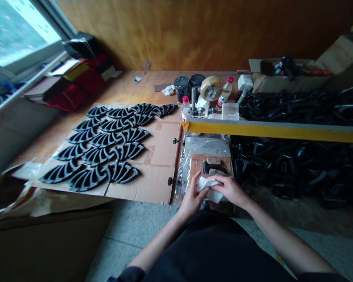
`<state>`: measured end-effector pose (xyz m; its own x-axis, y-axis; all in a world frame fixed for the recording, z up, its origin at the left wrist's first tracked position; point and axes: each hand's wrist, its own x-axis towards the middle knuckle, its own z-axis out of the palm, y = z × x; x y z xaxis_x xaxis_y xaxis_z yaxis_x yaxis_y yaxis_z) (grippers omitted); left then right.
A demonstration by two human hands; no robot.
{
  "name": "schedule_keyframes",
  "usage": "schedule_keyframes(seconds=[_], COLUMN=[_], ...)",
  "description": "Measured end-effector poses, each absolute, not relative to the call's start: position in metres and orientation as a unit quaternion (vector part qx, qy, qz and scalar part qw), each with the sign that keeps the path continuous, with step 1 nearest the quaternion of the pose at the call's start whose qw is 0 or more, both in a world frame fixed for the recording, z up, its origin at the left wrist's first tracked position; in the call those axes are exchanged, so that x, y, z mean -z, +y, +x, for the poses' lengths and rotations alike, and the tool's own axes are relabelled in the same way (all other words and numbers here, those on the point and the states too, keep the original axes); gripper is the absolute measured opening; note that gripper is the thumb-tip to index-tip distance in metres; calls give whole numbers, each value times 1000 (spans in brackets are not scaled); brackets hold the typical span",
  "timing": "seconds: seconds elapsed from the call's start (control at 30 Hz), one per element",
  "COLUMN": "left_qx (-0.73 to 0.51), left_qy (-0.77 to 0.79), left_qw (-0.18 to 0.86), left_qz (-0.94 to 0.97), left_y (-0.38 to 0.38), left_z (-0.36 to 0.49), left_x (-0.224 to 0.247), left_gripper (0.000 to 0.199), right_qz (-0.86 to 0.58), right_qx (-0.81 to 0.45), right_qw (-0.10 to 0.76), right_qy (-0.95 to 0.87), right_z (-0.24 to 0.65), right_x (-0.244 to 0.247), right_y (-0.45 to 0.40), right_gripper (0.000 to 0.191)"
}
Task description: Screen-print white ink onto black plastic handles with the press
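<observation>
A crumpled white cloth or tissue [214, 194] is held between my two hands, close to my body at the bench's front edge. My left hand [193, 196] pinches its left side, while my right hand [231, 189] has its fingers over the upper right part. Just beyond them, a black curved handle-like part [218, 168] rests on a brown wooden block [197, 161] on a metal plate [207, 145]. Neither hand touches that part. My palms hide some of the cloth.
Several rows of black curved parts [102, 139] lie on cardboard [161, 150] at left. A yellow-edged bar [270, 130] crosses above a heap of black pieces [294, 164] at right. Behind stand a tape roll [211, 88], capped bottles [226, 92] and dark tubs [182, 88].
</observation>
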<state>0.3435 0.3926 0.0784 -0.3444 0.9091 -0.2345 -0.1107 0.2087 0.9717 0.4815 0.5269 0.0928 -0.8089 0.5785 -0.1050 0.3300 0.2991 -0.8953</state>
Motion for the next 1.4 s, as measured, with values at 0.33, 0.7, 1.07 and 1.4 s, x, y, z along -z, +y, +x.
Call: schedule_keyframes(seconds=[0.33,0.7,1.07,1.4], left_qx=[-591,-586,-581,-554], left_qy=[638,642,648,658], left_qw=[439,451,449,457], left_qz=[227,201,201,227], left_y=[387,384,385,383], left_z=[311,306,303,301], left_x=[-62,-61,-61,-54], left_gripper=[49,47,40,34], right_qz=[-219,-215,-443,-535], right_qx=[-141,-182,-329,-158], right_qw=[171,157,169,68], right_qy=[-950,-946,-817,-827], right_z=[454,457,434,460], right_x=[-39,-39,-81,-84], right_y=[521,513,549,591], right_gripper=[40,42,32,11])
